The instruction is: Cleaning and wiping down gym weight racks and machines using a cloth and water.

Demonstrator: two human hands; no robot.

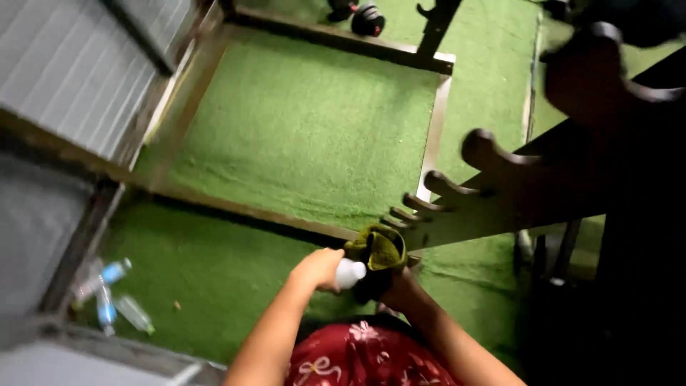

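Looking down from the head camera, two bare forearms meet low in the middle of the view above a red patterned garment. The left hand (pixel 319 268) is closed around a small white bottle (pixel 350 273), tipped on its side with its end pointing toward the other hand; what is inside cannot be seen through its opaque wall. The right hand (pixel 397 289) is mostly hidden, gripping a bunched olive-green cloth (pixel 382 250) that touches the bottle's end, as if held there to catch whatever comes out.

Just beyond the cloth, a dark rack with a row of rounded pegs (pixel 493 161) slants up and away to the right of the hands. Green artificial turf (pixel 300 121) covers the floor beneath, crossed by a metal frame (pixel 429 136) lying ahead of the hands. Well to the left of the left hand, a few clear plastic bottles (pixel 107 297) lie on the turf; their contents are too blurred to judge. Far ahead sits a dark dumbbell (pixel 366 18).
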